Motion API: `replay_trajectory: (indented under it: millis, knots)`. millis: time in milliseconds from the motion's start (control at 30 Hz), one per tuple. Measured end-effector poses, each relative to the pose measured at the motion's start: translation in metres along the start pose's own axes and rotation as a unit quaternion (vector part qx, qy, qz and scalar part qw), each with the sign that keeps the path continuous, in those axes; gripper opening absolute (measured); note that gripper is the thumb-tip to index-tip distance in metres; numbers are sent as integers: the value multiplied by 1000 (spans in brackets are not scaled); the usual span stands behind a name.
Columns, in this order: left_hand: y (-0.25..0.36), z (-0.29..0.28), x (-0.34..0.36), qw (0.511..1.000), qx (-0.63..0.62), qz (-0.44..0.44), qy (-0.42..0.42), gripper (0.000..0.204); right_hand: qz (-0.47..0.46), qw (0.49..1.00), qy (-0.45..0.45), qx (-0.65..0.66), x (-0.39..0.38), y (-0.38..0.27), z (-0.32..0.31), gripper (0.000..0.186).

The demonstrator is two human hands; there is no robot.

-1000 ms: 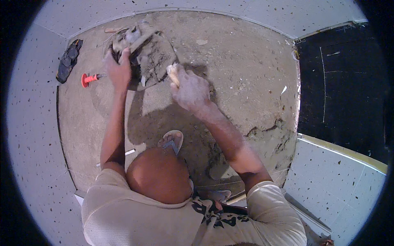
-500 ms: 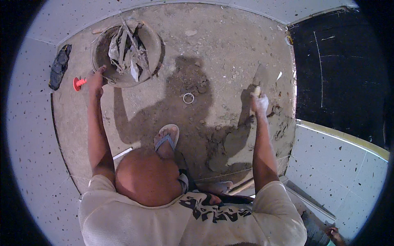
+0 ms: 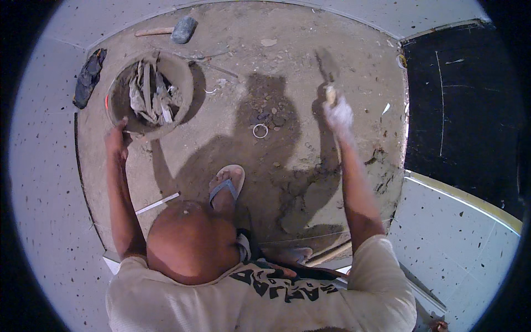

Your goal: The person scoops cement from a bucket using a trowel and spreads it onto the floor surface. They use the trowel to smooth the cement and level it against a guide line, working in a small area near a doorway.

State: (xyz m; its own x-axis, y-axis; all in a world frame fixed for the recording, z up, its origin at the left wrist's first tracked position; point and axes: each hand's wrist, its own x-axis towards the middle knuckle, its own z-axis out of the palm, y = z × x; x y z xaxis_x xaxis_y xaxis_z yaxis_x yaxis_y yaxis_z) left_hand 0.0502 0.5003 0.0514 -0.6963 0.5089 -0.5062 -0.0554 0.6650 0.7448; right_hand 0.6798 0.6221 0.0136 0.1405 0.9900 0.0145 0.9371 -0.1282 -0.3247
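Observation:
My left hand (image 3: pixel 116 143) is closed on the near rim of a round, mud-coated bucket (image 3: pixel 187 91) at the far left. Inside the bucket lie dusty strips and scraps of debris (image 3: pixel 146 91). On the right, my right hand (image 3: pixel 338 117), pale with dust and slightly blurred, grips the light wooden handle of a trowel (image 3: pixel 326 63). The trowel's blade points away from me, over the dirt floor; whether it touches the floor I cannot tell. A white ring (image 3: pixel 260 130) lies between my hands, on darker loose soil.
A hammer (image 3: pixel 183 29) with a grey head lies beyond the bucket. Near the left wall is a crumpled black bag (image 3: pixel 89 77). Something orange (image 3: pixel 107 103) shows behind the bucket. A black panel (image 3: pixel 464 94) stands right. My sandalled foot (image 3: pixel 227 188) is on the soil.
The bucket has come nearer and leftward with my left hand, baring the hammer and largely covering the orange thing. My right hand and the trowel have moved farther away and slightly left.

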Motion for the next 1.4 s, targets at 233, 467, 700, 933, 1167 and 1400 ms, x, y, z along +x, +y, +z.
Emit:
replay_trajectory:
  millis: [233, 467, 700, 933, 1167, 1400]
  knots:
    - [-13, 46, -84, 943, -328, -51, -6, 51, -34, 991, -128, -15, 37, -3, 19, 39]
    - [-90, 154, -145, 929, 48, 257, -264, 40, -130, 979, -154, 24, -7, -21, 6, 55]
    - [4, 286, -31, 857, 300, 417, -45, 54, -36, 993, -112, 14, 54, -34, 21, 56]
    - [-5, 332, -13, 800, 302, 514, -65, 68, -133, 972, -193, 26, 51, -74, 32, 49]
    - [-9, 355, -18, 776, 241, 557, -169, 64, -242, 944, -225, 13, -7, -66, 18, 60]
    - [-10, 345, -32, 764, 177, 579, -223, 52, -41, 978, -165, 123, -34, -17, -14, 52]
